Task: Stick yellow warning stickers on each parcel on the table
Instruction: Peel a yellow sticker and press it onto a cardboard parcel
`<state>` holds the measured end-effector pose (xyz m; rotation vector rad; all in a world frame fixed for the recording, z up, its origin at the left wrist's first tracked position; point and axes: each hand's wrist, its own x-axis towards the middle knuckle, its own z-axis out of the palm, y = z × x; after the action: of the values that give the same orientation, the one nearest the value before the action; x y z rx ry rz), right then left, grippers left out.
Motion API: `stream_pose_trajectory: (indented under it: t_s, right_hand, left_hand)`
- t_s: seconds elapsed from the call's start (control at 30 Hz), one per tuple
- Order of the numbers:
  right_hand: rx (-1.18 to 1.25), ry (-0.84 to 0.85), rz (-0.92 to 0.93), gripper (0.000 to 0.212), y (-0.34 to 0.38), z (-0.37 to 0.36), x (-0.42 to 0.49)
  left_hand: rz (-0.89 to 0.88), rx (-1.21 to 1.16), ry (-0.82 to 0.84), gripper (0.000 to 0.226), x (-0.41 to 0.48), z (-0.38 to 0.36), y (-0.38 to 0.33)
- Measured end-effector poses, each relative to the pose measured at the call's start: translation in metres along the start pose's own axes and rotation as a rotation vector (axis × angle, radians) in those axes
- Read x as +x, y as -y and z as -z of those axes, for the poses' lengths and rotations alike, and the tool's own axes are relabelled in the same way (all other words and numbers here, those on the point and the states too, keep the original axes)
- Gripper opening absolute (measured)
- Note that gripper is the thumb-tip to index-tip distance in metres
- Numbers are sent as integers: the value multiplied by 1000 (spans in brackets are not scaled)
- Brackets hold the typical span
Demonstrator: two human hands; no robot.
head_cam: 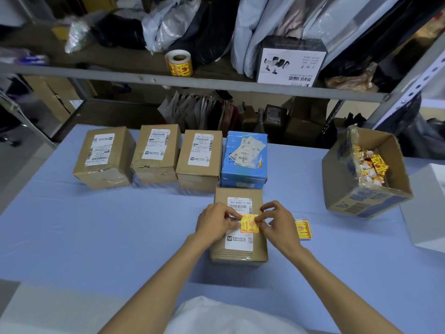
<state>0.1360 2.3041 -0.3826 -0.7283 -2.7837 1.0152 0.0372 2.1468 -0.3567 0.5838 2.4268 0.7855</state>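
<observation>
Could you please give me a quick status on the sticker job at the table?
Both hands, left and right, pinching yellow sticker over near parcel. Four parcels in back row waiting. Nothing in the way.

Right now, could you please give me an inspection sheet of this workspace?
Surface: table under a pale blue cover, flat and mostly bare toward the near side.
Job's things: near parcel under the hands, yellow sticker being placed on its white label; three brown parcels and a blue parcel in a row behind; spare stickers lying to its right.
Clutter: open carton holding loose yellow scraps; white box at the right edge.
Hands: left hand and right hand pinch the sticker's two ends.
Cables: nothing seen.
Surroundings: metal shelf with a sticker roll, bags and a scanner box.
</observation>
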Motion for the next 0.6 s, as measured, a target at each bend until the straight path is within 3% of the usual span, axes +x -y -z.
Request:
stream_pose_trajectory:
  t_s: [0.2,0.37,0.5,0.6]
  right_hand:
    - [-55,84,46,18,5,-2,-8]
    - [78,-35,-54,12,-7,1,-6]
    - [175,-72,-113,11,-2,-8,-9]
    - [206,-45,-217,37,1,-11,-11]
  left_hand:
    - [40,-17,-70,12,-4,-3,2]
    - [87,-52,-114,8,-2,13,18]
    - [141,-157,-168,28,-3,12,26]
    - [198,-169,-157,50,-4,4,27]
